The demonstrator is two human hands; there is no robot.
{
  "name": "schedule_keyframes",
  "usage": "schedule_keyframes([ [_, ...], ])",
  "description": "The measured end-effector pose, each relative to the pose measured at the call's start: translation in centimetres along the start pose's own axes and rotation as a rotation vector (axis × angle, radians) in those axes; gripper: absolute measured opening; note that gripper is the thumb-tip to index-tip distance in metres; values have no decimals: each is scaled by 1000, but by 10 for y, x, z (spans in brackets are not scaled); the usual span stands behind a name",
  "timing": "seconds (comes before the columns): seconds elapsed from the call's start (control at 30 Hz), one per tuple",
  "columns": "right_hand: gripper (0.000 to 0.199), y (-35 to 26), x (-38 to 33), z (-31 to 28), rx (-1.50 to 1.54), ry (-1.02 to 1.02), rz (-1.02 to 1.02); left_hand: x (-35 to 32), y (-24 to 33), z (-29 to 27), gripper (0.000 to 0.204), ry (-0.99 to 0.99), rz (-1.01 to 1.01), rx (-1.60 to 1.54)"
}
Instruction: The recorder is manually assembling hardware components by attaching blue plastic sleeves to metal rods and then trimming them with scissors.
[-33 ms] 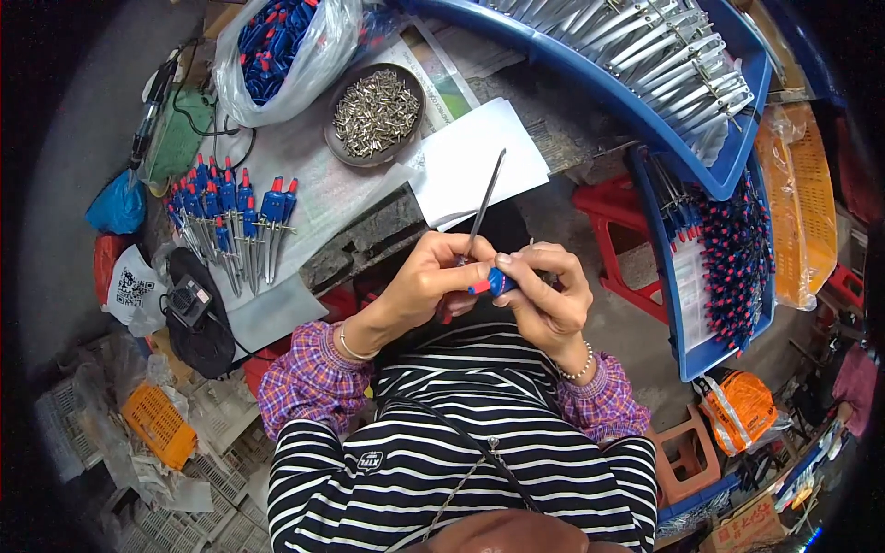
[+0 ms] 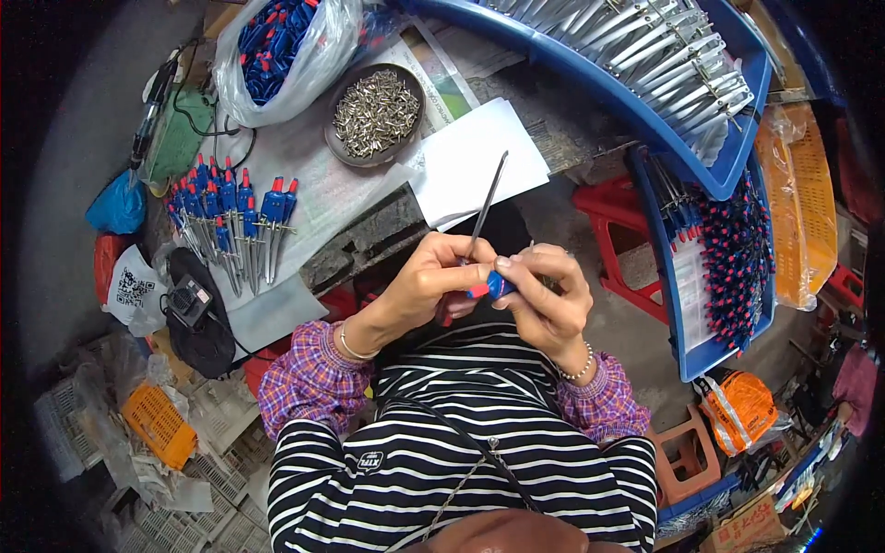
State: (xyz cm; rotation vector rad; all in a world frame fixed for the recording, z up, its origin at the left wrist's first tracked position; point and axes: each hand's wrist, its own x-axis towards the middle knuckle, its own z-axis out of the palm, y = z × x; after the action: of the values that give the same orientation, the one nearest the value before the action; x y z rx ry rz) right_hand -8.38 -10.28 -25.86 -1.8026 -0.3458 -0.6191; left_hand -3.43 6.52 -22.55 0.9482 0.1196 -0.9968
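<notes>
My left hand [image 2: 438, 281] is closed around a long thin metal rod [image 2: 489, 195], which points up and away past the fingers. A red end [image 2: 447, 319] in line with it shows below that hand. My right hand [image 2: 551, 300] pinches a small blue plastic handle [image 2: 499, 285] with a red tip [image 2: 478, 290] between thumb and fingers. The left thumb lies against this handle, close to the red tip. Both hands meet in front of my striped top, over my lap. The fingers hide most of the handle's far side.
Blue-and-red-handled metal pieces [image 2: 249, 221] lie on the table at left. Behind them are a bowl of small metal pins [image 2: 376, 112], a bag of blue-red parts [image 2: 277, 55] and white paper [image 2: 479, 166]. Blue trays [image 2: 687, 346] and a red stool [image 2: 613, 207] stand at right.
The rod's far end has shifted very slightly to the right, and the red tip has tilted a little. Both hands keep their hold.
</notes>
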Motion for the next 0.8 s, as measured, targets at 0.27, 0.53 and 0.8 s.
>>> schedule_keyframes([
  [0.27,33,-19,2,-10,-23,-14,-175,-12,17,17,19,-130,-192,-18],
  [0.53,35,-27,2,-9,251,-52,394,-10,6,9,17,7,21,91],
  [0.8,34,-23,-2,-6,219,-42,471,-12,5,4,14,73,41,230],
])
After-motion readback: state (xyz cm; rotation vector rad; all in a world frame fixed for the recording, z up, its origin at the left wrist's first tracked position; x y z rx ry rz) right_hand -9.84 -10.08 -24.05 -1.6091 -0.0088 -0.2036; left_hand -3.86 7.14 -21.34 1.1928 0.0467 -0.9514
